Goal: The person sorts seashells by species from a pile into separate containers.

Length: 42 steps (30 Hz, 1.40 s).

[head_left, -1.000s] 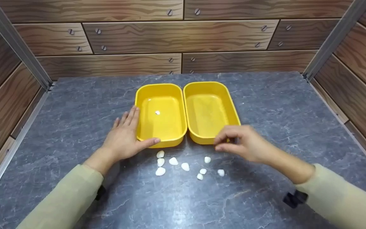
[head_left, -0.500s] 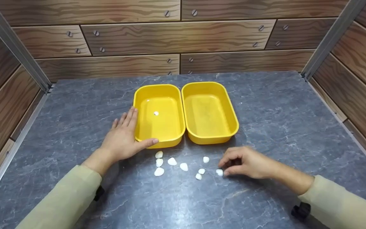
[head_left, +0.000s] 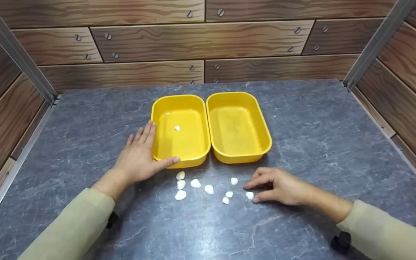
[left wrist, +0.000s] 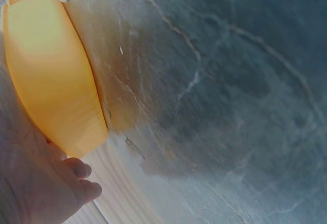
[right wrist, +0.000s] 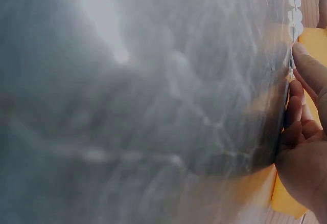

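Observation:
Two yellow rectangular bins stand side by side in the head view, the left bin and the right bin. My left hand rests along the left bin's near-left corner, fingers straight against its side and thumb on the front rim. One small white shell lies inside that bin. My right hand is low over the table, its thumb tip at the edge of a white shell. The index finger reaches past this shell, apart from it. In the right wrist view, the right hand mostly hides the shell.
Several more white shells lie in front of the bins, among them a left one, a middle one and a right one. The grey marbled table is bounded by wood-patterned walls.
My right hand has come down from the right bin's front corner to the rightmost shell, and its thumb and index finger have spread apart. My left hand stays on the left bin.

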### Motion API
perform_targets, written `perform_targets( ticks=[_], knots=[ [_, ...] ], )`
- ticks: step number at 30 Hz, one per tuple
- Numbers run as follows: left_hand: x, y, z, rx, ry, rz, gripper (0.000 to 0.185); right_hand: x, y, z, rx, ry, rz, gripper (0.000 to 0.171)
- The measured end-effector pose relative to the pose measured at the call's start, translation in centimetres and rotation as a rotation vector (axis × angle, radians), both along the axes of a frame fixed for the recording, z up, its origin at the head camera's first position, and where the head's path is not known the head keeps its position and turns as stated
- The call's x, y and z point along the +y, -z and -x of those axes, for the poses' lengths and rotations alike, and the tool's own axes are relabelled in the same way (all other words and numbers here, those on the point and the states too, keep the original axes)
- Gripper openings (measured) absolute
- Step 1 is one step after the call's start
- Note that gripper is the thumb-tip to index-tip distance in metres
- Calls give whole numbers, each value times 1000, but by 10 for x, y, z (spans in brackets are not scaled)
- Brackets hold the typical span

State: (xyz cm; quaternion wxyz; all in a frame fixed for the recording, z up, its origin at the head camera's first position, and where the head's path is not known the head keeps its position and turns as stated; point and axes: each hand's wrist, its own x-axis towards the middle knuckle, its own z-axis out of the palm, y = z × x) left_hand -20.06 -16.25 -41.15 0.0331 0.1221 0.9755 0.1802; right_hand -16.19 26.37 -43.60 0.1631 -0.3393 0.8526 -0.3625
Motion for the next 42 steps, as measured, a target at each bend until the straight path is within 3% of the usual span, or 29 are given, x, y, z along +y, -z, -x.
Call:
perform_targets(
  ticks=[10,21,42],
  knots=[
    [1,0,0,-6,-4,-6,127,0,2,0,4,12,-16,38],
    [1,0,1,-3,-6,-3,131,2,6,1,76,-30,7,30],
    [1,0,0,-11,-8,11,128,-2,3,-2,-12,25,-9,20]
  ],
)
